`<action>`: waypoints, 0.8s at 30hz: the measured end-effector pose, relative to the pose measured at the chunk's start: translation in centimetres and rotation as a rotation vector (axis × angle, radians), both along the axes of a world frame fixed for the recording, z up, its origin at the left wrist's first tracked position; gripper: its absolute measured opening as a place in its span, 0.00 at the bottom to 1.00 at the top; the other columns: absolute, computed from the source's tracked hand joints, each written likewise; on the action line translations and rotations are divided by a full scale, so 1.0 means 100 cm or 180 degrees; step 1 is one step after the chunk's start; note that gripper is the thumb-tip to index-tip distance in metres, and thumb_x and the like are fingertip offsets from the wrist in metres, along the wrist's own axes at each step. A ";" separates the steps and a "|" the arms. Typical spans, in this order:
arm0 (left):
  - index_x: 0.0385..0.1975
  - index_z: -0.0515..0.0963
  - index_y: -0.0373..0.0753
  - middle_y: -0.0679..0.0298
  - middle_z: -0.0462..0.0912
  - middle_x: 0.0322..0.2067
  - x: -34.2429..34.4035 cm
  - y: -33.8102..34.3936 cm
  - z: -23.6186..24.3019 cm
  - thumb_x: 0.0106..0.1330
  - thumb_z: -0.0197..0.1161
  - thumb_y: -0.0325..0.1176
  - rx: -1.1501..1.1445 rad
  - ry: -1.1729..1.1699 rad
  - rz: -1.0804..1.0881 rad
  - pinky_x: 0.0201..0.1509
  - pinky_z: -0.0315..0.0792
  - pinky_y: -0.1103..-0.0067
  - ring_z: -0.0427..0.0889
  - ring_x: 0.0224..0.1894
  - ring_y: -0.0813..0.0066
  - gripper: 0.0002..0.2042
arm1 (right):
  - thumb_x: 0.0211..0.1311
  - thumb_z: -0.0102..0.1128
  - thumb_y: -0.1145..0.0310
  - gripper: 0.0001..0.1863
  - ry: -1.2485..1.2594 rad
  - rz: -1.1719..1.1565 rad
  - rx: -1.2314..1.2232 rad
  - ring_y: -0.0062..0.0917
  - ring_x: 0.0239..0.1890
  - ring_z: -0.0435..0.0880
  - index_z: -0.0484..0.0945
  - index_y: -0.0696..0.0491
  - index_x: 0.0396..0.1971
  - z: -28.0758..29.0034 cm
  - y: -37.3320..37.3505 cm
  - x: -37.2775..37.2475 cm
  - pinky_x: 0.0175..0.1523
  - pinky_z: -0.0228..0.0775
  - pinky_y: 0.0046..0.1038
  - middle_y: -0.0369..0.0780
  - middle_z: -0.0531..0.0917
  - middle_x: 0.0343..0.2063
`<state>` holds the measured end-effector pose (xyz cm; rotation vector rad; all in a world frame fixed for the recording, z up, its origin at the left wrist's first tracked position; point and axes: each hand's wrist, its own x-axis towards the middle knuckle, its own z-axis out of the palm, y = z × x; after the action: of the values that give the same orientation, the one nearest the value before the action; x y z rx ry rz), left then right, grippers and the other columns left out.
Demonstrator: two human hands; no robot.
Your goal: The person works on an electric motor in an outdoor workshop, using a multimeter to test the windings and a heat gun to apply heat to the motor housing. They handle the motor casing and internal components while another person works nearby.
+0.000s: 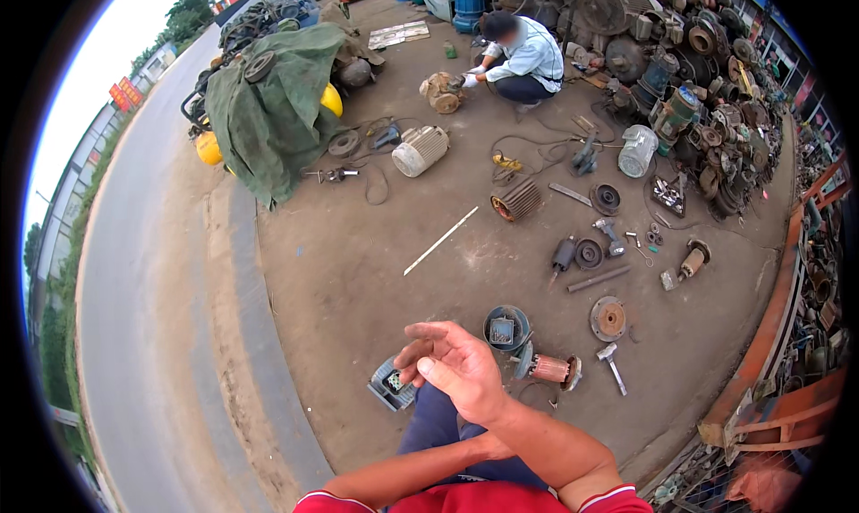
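Observation:
My right hand (pixel 452 370) is raised over my lap, its fingers loosely bent and apart, with nothing seen in them. My left forearm (pixel 403 473) crosses toward the right and passes beneath the right forearm, which hides the left hand's fingers. Below the right fingertips sits a grey-blue motor housing (pixel 379 393), partly covered by the hand. Just beyond the right wrist lie a round blue motor casing (pixel 495 314) with a square box and a reddish rotor (pixel 548 368). Farther right are a hammer (pixel 611 368) and a rusty round flange (pixel 610 318).
A cordless power tool (pixel 612 235), a pipe (pixel 598 278) and a finned motor shell (pixel 516 200) lie ahead. Beyond, a person (pixel 526 61) in white gloves crouches at a rusty motor (pixel 442 92). Scrap parts (pixel 680 74) are heaped at right; a green tarp (pixel 277 101) covers things at left.

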<state>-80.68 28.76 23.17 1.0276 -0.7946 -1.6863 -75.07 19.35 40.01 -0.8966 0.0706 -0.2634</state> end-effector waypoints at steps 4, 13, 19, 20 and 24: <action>0.65 0.67 0.33 0.53 0.72 0.64 0.054 -0.026 0.004 0.74 0.60 0.36 -0.0036 0.0045 -0.0049 0.71 0.64 0.67 0.71 0.65 0.63 0.24 | 0.70 0.56 0.71 0.22 0.0168 -0.0138 -0.0171 0.26 0.42 0.85 0.69 0.59 0.61 -0.003 -0.031 0.029 0.46 0.76 0.27 0.46 0.84 0.44; 0.64 0.69 0.34 0.54 0.73 0.63 0.197 -0.081 -0.020 0.74 0.60 0.36 -0.0133 0.0125 0.0107 0.70 0.65 0.68 0.72 0.64 0.65 0.22 | 0.69 0.56 0.73 0.22 0.0351 0.0152 -0.0172 0.24 0.42 0.84 0.68 0.59 0.61 -0.026 -0.071 0.208 0.46 0.75 0.26 0.44 0.83 0.44; 0.63 0.70 0.34 0.55 0.74 0.63 0.338 -0.096 -0.008 0.74 0.59 0.35 0.0067 0.0115 0.0176 0.69 0.65 0.68 0.72 0.64 0.66 0.21 | 0.69 0.56 0.74 0.22 0.0616 0.0411 -0.0120 0.22 0.42 0.82 0.68 0.60 0.61 -0.035 -0.104 0.338 0.48 0.75 0.25 0.42 0.82 0.44; 0.63 0.70 0.34 0.55 0.74 0.63 0.358 -0.099 -0.004 0.74 0.59 0.35 0.0106 0.0111 0.0188 0.69 0.65 0.69 0.72 0.63 0.66 0.21 | 0.69 0.57 0.74 0.22 0.0610 0.0430 -0.0159 0.22 0.43 0.82 0.68 0.60 0.61 -0.035 -0.111 0.357 0.48 0.75 0.26 0.42 0.82 0.44; 0.64 0.69 0.35 0.56 0.74 0.62 0.415 -0.118 0.002 0.73 0.60 0.36 0.0070 0.0403 0.0310 0.70 0.65 0.69 0.71 0.64 0.66 0.23 | 0.70 0.57 0.72 0.22 0.0628 0.0529 -0.0168 0.22 0.44 0.81 0.67 0.60 0.61 -0.031 -0.120 0.427 0.50 0.75 0.27 0.43 0.82 0.44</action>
<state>-39.21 16.93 23.34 0.9492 -0.6354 -1.6619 -32.34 7.31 36.96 -0.9734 0.1717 -0.0215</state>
